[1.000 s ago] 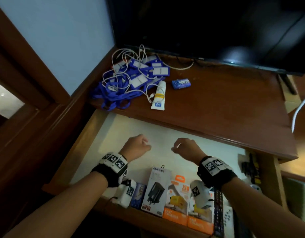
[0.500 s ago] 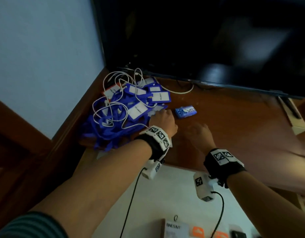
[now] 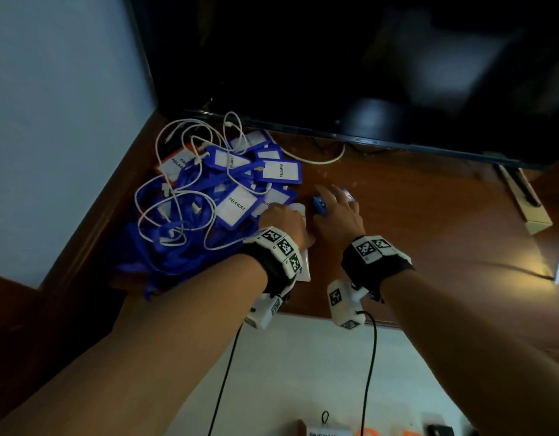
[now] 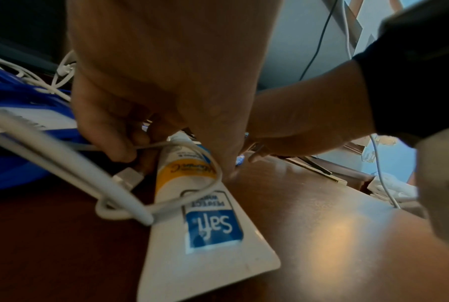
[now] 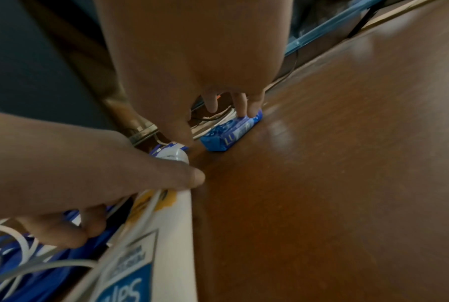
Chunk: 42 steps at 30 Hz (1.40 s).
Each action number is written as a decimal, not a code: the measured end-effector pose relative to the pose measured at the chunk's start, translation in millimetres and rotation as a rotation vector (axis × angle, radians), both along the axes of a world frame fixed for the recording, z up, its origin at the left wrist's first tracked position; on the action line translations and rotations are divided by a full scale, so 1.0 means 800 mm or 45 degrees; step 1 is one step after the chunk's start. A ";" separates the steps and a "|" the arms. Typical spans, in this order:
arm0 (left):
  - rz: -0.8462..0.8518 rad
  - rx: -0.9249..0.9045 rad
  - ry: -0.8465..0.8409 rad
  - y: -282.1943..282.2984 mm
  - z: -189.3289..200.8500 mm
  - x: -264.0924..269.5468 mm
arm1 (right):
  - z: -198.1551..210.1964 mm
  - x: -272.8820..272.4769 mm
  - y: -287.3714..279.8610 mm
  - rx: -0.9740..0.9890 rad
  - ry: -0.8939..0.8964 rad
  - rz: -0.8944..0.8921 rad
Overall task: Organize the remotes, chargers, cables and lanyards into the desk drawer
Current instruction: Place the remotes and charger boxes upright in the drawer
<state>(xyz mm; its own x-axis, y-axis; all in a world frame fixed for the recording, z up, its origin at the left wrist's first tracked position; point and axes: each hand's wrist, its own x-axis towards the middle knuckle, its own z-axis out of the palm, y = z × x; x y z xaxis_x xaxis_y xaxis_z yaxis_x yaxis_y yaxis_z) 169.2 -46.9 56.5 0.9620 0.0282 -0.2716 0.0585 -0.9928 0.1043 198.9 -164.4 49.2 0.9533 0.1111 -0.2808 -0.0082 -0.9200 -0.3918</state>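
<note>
A heap of blue lanyards (image 3: 190,247) with badge holders lies in the desk's back left corner, with white cables (image 3: 177,199) tangled over it. A white tube (image 4: 192,214) lies beside the heap, a cable loop (image 4: 213,183) across it. My left hand (image 3: 287,215) curls round the tube's cap end, thumb on one side and fingers on the other. My right hand (image 3: 331,202) is on a small blue packet (image 5: 228,132), with fingers over its far end and the thumb by its near end. The open drawer (image 3: 303,372) shows its pale floor below my wrists.
A dark TV (image 3: 366,58) stands along the back of the wooden desk top (image 3: 445,231), its foot (image 3: 520,190) at the right. Charger boxes (image 3: 328,432) peek in at the drawer's near edge. A wall (image 3: 51,121) closes the left side.
Both hands rose from the drawer to the desk top. The left hand settled on the tube; the right hand moved forward onto the blue packet.
</note>
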 end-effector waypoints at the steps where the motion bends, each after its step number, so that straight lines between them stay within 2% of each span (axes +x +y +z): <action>1: -0.005 -0.008 0.019 0.000 0.000 0.001 | -0.002 0.001 0.000 -0.029 0.012 -0.001; 4: 0.014 -0.037 0.073 -0.002 0.004 0.004 | -0.014 -0.006 -0.009 -0.062 -0.025 -0.025; 7: 0.028 -0.153 0.134 -0.004 0.006 0.012 | -0.030 -0.022 -0.031 -0.118 -0.191 0.031; 10: 0.148 -0.226 0.130 -0.007 0.007 0.020 | -0.038 -0.031 -0.055 -0.160 -0.194 0.025; 15: 0.309 -0.437 -0.045 -0.027 0.020 0.020 | -0.040 -0.035 -0.079 -0.309 -0.149 0.102; 20: 0.354 -0.597 -0.288 -0.031 0.032 0.011 | -0.050 -0.058 -0.083 -0.092 -0.323 -0.045; 24: 0.399 -0.901 -0.420 -0.028 0.035 0.001 | -0.058 -0.088 -0.097 0.001 -0.491 -0.106; 28: 0.418 -1.328 -0.541 -0.033 0.041 -0.014 | -0.054 -0.118 -0.110 0.010 -0.503 -0.180; 30: 0.413 -1.598 -0.592 -0.038 0.050 -0.032 | -0.052 -0.137 -0.111 0.007 -0.548 -0.204; 32: 0.419 -1.874 -0.541 -0.043 0.058 -0.061 | -0.055 -0.156 -0.108 -0.014 -0.574 -0.200; 34: 0.445 -2.028 -0.483 -0.047 0.054 -0.097 | -0.057 -0.172 -0.108 -0.003 -0.548 -0.231; 38: 0.569 -2.015 -0.441 -0.045 0.032 -0.178 | -0.056 -0.203 -0.109 0.191 -0.434 -0.364; 42: 0.757 -1.897 -0.313 -0.031 -0.001 -0.254 | -0.046 -0.270 -0.096 0.566 -0.523 -0.568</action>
